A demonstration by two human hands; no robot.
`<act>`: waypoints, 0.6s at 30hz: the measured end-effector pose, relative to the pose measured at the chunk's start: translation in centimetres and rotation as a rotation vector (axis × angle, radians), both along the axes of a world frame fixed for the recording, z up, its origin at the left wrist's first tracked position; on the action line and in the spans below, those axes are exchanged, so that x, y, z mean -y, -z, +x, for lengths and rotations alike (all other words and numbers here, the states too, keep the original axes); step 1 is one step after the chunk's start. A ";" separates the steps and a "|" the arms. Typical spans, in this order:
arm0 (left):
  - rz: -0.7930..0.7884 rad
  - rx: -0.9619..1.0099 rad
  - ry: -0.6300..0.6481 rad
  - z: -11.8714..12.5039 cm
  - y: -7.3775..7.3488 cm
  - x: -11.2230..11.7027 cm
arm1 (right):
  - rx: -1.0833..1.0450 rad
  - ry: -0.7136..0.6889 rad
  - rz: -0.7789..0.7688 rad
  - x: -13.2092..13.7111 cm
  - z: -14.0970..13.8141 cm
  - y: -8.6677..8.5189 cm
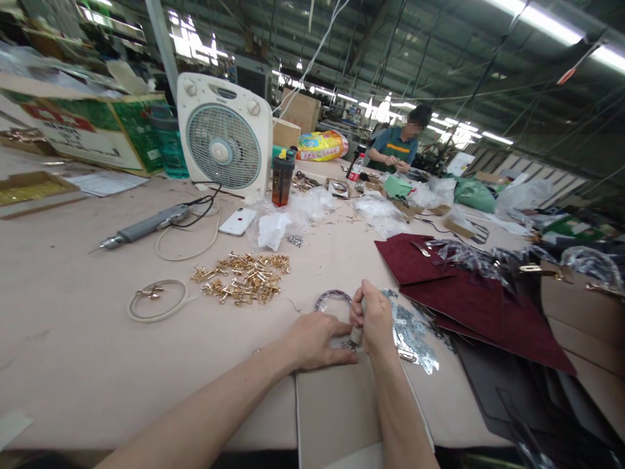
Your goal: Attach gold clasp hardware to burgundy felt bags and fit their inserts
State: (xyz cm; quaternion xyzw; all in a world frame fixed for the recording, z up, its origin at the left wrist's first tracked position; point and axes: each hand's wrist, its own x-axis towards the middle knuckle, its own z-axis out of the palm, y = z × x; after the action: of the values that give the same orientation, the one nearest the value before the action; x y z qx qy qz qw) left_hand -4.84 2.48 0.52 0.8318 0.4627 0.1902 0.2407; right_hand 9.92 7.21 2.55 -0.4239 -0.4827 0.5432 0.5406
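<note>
My right hand [374, 316] is wrapped round an upright, beige-grey cylindrical tool [357, 335]; its kind is partly hidden by my fingers. The tool's lower end meets a small metal piece [348, 346] at the far end of a beige panel [336, 404]. My left hand [317, 340] lies on that end of the panel, thumb and forefinger spread on either side of the metal piece. Just beyond my hands is a patterned ring-shaped handle [333, 296]. Flat silver metal plates [415, 332] are scattered right of my right hand.
Gold-coloured fasteners [249, 277] lie in a pile left of centre, near a tape roll [157, 301]. Farther back are a corded grey driver [146, 225], a phone [237, 221] and a box fan [224, 140]. Dark red panels [469, 299] are stacked right. A co-worker [398, 146] is behind.
</note>
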 end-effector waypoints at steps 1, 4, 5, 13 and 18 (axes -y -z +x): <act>0.002 0.002 -0.003 0.0 0.0 0.0 | 0.004 -0.005 0.001 0.0 0.0 0.1; -0.004 0.005 -0.004 -0.1 0.0 0.0 | 0.016 -0.020 0.018 0.1 0.1 0.2; -0.005 0.007 -0.003 -0.1 0.0 0.0 | 0.025 -0.019 0.029 0.2 0.1 0.2; -0.043 0.019 -0.020 -0.1 -0.5 0.1 | 0.195 0.010 0.202 1.9 0.2 -0.3; -0.045 0.012 -0.010 -0.1 -0.7 0.3 | 0.154 0.007 0.161 2.2 0.3 -0.5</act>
State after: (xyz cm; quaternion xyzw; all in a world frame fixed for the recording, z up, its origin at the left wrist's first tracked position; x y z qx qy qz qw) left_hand -4.90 2.19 1.23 0.8225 0.4696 0.1861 0.2612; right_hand 10.27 5.05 3.01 -0.4212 -0.5633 0.4668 0.5361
